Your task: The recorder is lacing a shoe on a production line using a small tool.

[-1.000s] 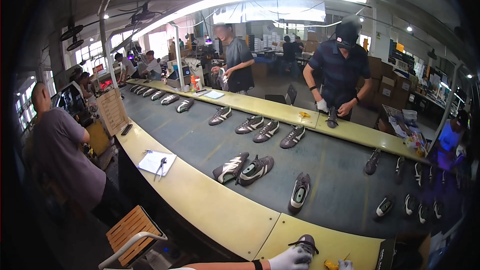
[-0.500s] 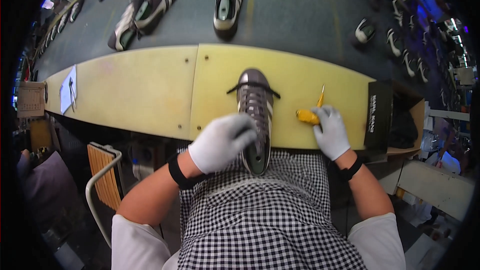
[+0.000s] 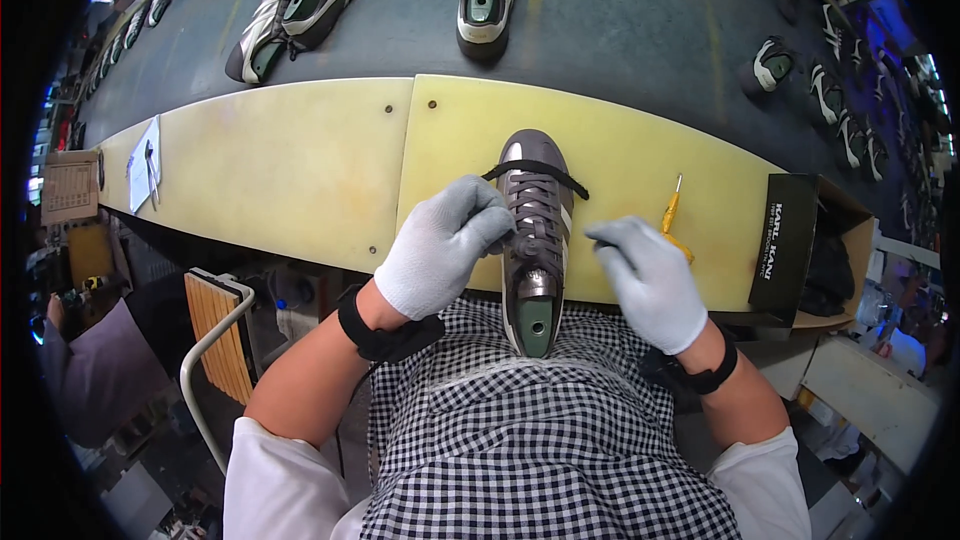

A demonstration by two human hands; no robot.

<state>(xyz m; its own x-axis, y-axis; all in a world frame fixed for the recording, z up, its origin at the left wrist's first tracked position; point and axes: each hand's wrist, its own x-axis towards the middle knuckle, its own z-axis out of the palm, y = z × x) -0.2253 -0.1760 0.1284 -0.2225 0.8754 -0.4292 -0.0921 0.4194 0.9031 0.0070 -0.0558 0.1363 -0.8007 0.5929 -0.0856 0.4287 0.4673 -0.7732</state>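
Note:
A dark grey sneaker [image 3: 538, 225] with pale side stripes lies on the yellow table edge, toe away from me, its heel reaching my checked apron. A dark lace [image 3: 530, 168] crosses its front. Inside the heel sits a green insert [image 3: 534, 328]. My left hand [image 3: 440, 245], in a white glove, is at the shoe's left side by the lacing, thumb and fingers pinched together; what they hold is hidden. My gloved right hand [image 3: 650, 280] hovers right of the shoe, apart from it, fingers stretched out and nothing in them. Beyond it lies a yellow-handled screwdriver [image 3: 673, 208], partly covered.
A dark conveyor belt [image 3: 400, 30] carries several similar shoes, with a pair [image 3: 300, 10] at left and a single shoe [image 3: 487, 2] ahead. A black-lidded cardboard box [image 3: 780, 240] stands at right. Papers with a pen [image 3: 145, 168] lie far left. A chair [image 3: 215, 325] is at lower left.
My right hand has come off the yellow screwdriver and moved left toward the shoe. The left hand has shifted from above the shoe's opening to beside the lacing.

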